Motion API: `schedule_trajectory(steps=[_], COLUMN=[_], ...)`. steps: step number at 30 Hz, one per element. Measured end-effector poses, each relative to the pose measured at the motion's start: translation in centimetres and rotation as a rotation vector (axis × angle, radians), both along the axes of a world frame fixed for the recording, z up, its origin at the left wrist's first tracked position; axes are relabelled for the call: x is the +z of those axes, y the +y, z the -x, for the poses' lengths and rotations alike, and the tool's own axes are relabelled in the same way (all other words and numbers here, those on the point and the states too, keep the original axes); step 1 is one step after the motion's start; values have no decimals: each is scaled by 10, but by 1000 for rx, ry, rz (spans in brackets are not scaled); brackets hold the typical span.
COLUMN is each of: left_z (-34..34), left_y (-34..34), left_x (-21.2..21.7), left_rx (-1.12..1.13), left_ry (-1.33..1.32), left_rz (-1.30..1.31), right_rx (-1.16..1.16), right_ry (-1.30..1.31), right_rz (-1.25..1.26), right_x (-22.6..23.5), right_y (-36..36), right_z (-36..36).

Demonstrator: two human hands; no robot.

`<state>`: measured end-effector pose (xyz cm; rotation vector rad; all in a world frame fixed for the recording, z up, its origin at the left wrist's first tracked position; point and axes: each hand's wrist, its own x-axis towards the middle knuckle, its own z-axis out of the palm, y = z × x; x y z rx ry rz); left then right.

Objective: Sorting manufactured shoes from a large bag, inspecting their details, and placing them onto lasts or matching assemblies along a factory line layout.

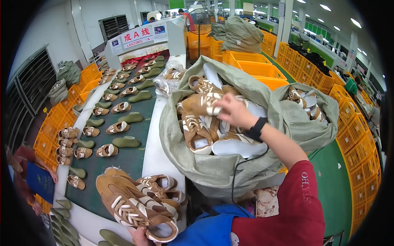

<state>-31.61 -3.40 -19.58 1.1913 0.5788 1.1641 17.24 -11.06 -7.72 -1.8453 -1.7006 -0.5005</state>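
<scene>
My right hand, with a black band on its wrist, reaches into a big grey-green woven sack on the right. Its fingers are closed on the white-laced part of a brown shoe upper. Around it lie several more brown and white uppers, some showing pale undersides. Low in the view, my left hand grips the heel end of a brown shoe upper with white laces. Several similar uppers are bunched behind that one, over the near end of the belt. Most of my left hand is hidden beneath them.
Rows of uppers and green shoe lasts cover the dark green conveyor belt. A second sack of uppers stands farther right. Orange crates line both sides. Another person's hand is beside a blue folder at left.
</scene>
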Motion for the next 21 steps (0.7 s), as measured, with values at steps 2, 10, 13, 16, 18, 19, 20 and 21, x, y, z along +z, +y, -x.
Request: schedule_trajectory(steps=[2, 10, 13, 16, 18, 19, 20, 21], left_z=[-3, -2, -8, -14, -9, -7, -5, 9], left_y=[-1, -7, -8, -11, -17, -19, -21, -2], left_x=[-3, 8, 21, 32, 34, 35, 34, 16], left_rx=[82, 112, 146, 183, 202, 202, 202, 127], left_ry=[17, 18, 43, 62, 96, 115, 136, 168], left_rz=[48, 72, 87, 115, 152, 171, 191, 155], right_rx=[-87, -778, -758, -666, -586, -473, -359, -263], right_ry=[-144, -115, -52, 112, 141, 153, 166, 225], right_rz=[245, 247, 511, 470, 535, 593, 649, 664], right_x=[-32, -58, -109, -114, -80, -66, -53, -38], right_y=[4, 40, 47, 26, 19, 19, 21, 24], right_z=[7, -106, -142, -130, -98, -87, -76, -61])
